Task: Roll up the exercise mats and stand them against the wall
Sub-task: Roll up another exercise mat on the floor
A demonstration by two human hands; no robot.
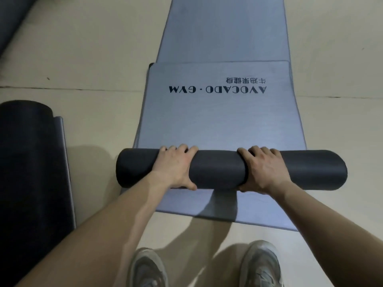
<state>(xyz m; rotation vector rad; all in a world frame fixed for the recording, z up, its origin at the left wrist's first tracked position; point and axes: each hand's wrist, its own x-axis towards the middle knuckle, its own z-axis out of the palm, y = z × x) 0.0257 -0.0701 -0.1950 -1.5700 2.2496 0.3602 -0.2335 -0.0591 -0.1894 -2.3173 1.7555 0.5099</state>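
Note:
A grey-blue exercise mat (219, 121) printed "AVOCADO · GYM" lies flat on the floor ahead of me. Its near end is wound into a dark roll (219, 169) lying crosswise. My left hand (176, 166) grips the roll left of its middle, fingers over the top and thumb underneath. My right hand (263, 168) grips it the same way, right of the middle. Another grey-blue mat (228, 27) lies flat beyond, its near edge under the printed mat. A further flat mat (207, 210) shows under the roll, nearer to me.
A rolled dark mat (31, 162) lies on the floor at my left. Another dark roll (12, 21) shows at the top left corner. My two shoes (207, 266) stand on the beige floor (83, 59) just behind the mats.

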